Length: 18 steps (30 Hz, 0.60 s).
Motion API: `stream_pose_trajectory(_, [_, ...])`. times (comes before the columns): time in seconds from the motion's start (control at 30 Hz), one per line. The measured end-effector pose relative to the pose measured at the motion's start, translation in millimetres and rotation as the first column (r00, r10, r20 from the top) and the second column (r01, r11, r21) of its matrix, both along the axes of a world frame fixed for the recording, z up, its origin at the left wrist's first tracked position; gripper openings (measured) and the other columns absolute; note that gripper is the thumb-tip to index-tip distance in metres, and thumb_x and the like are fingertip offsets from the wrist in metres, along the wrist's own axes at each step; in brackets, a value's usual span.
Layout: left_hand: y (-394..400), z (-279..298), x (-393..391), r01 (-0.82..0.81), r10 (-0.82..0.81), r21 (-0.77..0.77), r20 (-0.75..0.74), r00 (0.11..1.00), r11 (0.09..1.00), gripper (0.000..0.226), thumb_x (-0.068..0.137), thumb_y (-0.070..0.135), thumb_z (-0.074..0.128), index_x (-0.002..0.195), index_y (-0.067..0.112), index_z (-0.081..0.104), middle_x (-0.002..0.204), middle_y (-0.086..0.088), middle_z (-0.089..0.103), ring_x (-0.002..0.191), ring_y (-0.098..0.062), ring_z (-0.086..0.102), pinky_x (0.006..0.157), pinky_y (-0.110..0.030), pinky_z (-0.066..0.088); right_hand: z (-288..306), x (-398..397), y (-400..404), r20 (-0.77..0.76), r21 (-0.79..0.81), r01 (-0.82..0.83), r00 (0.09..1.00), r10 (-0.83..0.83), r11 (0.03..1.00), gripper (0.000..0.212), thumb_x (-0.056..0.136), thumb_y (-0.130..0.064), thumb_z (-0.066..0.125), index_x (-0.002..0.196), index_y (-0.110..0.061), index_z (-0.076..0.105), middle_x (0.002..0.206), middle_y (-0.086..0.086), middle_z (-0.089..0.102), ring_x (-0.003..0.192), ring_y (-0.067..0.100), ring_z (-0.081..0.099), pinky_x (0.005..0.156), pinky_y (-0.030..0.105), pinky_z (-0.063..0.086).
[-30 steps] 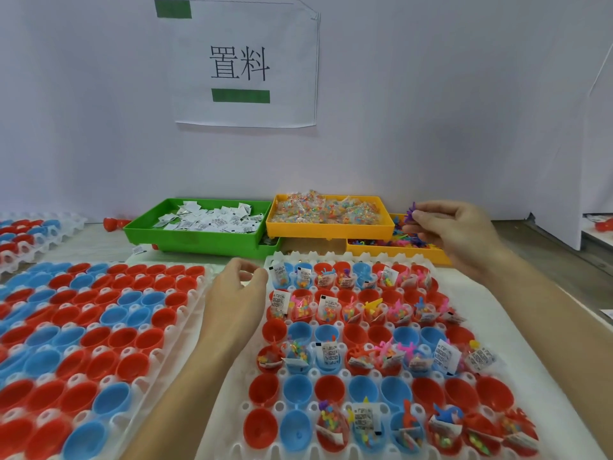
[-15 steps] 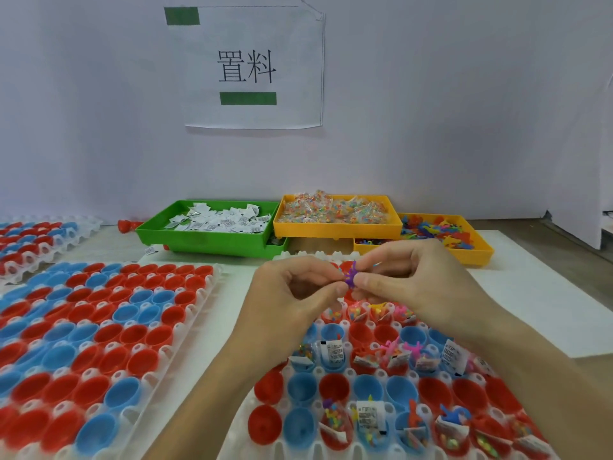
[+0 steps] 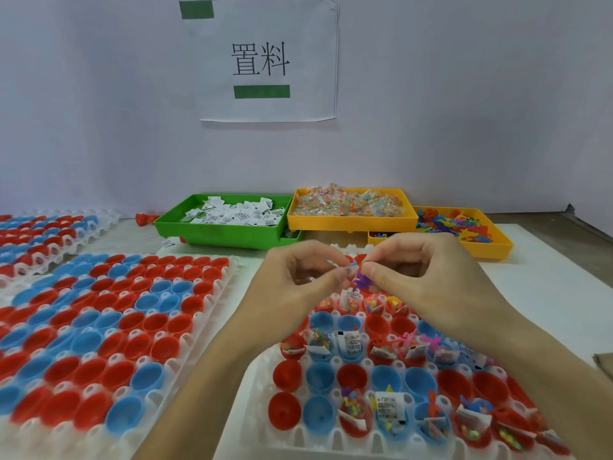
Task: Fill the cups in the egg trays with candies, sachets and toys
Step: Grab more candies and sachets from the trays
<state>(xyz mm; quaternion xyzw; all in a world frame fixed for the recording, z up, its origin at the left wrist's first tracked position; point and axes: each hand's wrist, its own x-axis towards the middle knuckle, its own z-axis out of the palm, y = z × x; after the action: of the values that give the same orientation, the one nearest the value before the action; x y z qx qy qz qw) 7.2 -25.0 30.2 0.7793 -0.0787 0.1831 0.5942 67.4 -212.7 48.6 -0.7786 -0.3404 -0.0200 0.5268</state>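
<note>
My left hand (image 3: pixel 298 283) and my right hand (image 3: pixel 428 277) meet above the near white egg tray (image 3: pixel 252 386). Between their fingertips they pinch small plastic toys: a purple toy (image 3: pixel 361 281) under my right fingers and a thin blue piece (image 3: pixel 346 265) at my left thumb. Below, the tray holds red and blue cups; many have candy bags, sachets and toys in them, while several cups on its left side are bare. A green bin of white sachets (image 3: pixel 229 215), a yellow bin of candy bags (image 3: pixel 348 202) and a yellow bin of coloured toys (image 3: pixel 461 225) stand behind.
A second egg tray (image 3: pixel 225 277) with bare red and blue cups lies to the left. A third tray (image 3: pixel 109 217) sits at the far left. A red cup (image 3: pixel 142 219) lies loose by the green bin. A wall with a paper sign (image 3: pixel 265 58) closes the back.
My right hand came back from the toy bin with toys and met my left hand over the near tray. The hands now hold the toys slightly lower, pulling them apart.
</note>
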Motion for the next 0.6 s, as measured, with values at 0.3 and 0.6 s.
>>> stream_pose_trajectory(0.3, [7, 0, 4, -0.27, 0.273, -0.069, 0.044, 0.961, 0.96, 0.016, 0.094, 0.004, 0.057, 0.092, 0.012, 0.071, 0.076, -0.003, 0.074, 0.072, -0.012, 0.067, 0.061, -0.016, 0.05, -2, -33, 15, 0.048, -0.242, -0.239, 0.965, 0.258, 0.94, 0.01, 0.086, -0.023, 0.075, 0.08, -0.03, 0.077, 0.075, -0.02, 0.071, 0.071, -0.003, 0.066, 0.062, 0.009, 0.049])
stream_pose_trajectory(0.6, [5, 1, 3, -0.284, 0.287, -0.077, 0.028, 0.958, 0.956, 0.019, 0.094, 0.002, 0.055, 0.091, 0.012, 0.071, 0.08, -0.004, 0.075, 0.073, -0.01, 0.067, 0.061, -0.014, 0.048, -15, -50, 24, -0.051, -0.399, -0.365, 0.925, 0.377, 0.841, 0.009, 0.089, -0.023, 0.072, 0.084, -0.024, 0.079, 0.08, -0.017, 0.074, 0.077, 0.0, 0.069, 0.073, 0.021, 0.058])
